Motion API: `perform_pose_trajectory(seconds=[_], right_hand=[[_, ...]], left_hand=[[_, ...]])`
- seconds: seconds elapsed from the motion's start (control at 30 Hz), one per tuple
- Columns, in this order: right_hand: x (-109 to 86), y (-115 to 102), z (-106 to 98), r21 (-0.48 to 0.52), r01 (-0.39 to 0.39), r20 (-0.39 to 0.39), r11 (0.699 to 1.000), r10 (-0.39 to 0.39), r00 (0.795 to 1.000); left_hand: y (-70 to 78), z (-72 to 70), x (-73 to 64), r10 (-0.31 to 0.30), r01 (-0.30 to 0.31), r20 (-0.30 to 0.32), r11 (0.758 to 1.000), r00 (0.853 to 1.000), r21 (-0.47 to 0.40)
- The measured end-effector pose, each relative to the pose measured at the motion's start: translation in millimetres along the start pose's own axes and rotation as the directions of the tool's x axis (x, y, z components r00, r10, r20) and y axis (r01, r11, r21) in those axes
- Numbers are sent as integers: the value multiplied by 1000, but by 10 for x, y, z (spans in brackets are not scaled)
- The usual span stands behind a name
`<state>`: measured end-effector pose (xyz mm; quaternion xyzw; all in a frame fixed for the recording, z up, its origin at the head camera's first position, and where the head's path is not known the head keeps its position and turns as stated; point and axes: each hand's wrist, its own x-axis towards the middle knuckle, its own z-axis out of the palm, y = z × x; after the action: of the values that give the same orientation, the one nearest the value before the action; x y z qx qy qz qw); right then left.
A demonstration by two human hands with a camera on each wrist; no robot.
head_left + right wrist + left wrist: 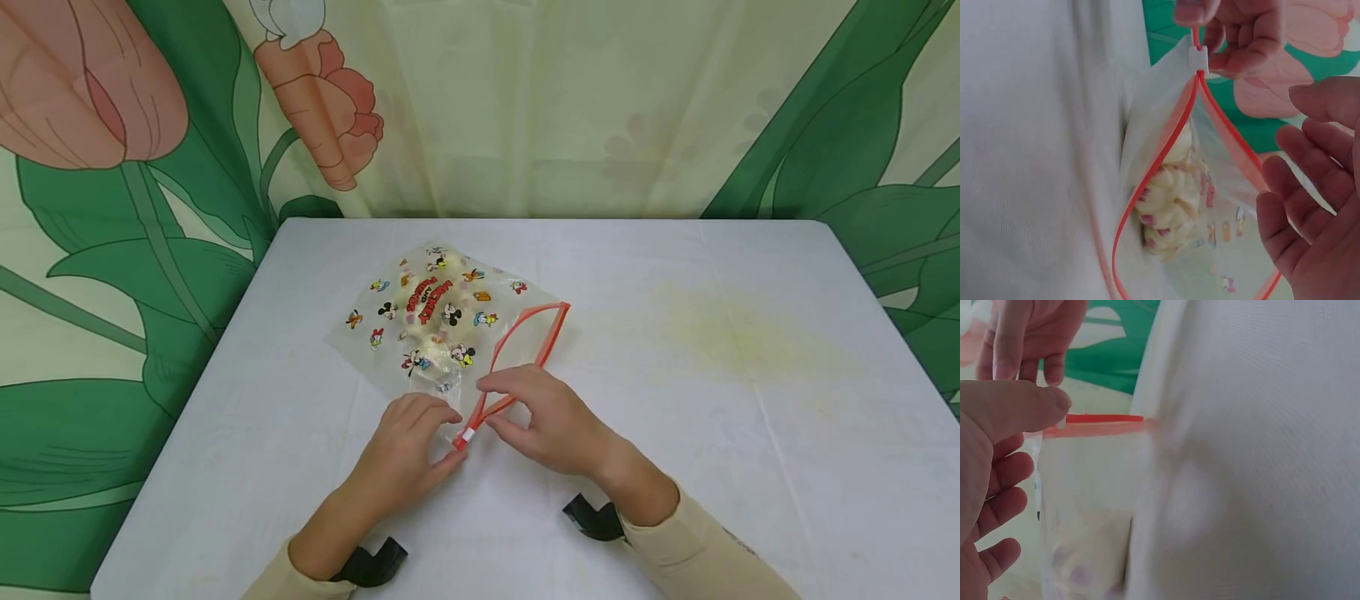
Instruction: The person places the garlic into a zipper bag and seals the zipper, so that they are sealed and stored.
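A clear slider zip bag (390, 325) with cartoon prints lies on the table, its red zip mouth (553, 335) spread apart. Inside are cream, knobbly pieces (1169, 209) with purple patches that look like garlic bulbs. A white slider (1198, 59) sits near the zip's closed end. My left hand (397, 454) pinches that red end beside the slider, thumb (1041, 412) in front. Close by the mouth, on the other side of the slider, is my right hand (558, 421). Its fingers are spread and loosely bent, holding nothing; whether a fingertip touches the zip strip I cannot tell.
A white cloth covers the table (712, 450), with faint yellowish stains on its right half. Behind and to the sides hangs a curtain (540, 108) printed with tulips and leaves. A black strap piece (596, 518) shows at each wrist.
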<state>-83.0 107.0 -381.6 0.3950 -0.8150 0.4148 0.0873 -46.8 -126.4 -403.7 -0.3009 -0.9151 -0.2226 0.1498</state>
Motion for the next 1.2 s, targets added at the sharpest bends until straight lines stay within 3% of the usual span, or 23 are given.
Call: perform_pose_trajectory(seconds=[0.13,0.3,0.57,0.77,1.2], right_hand=[[52,-23,60,-51,89,6,995,-89,996],[76,-21,129,-138,162,-2,977,-163,987],[42,-14,132,-218,98,84,971,-82,993],[30,1,137,-279,105,86,955,-84,993],[55,48,256,-229,77,75,970,-62,995]], left_hand=[[4,-8,-3,5,-5,-20,1000,1000,-18],[-25,12,-3,51,-53,-71,998,996,-35],[-46,10,21,69,-78,-126,995,990,-69],[-65,20,33,85,-102,-174,991,981,-90],[-73,30,44,88,-129,-255,981,963,-146]])
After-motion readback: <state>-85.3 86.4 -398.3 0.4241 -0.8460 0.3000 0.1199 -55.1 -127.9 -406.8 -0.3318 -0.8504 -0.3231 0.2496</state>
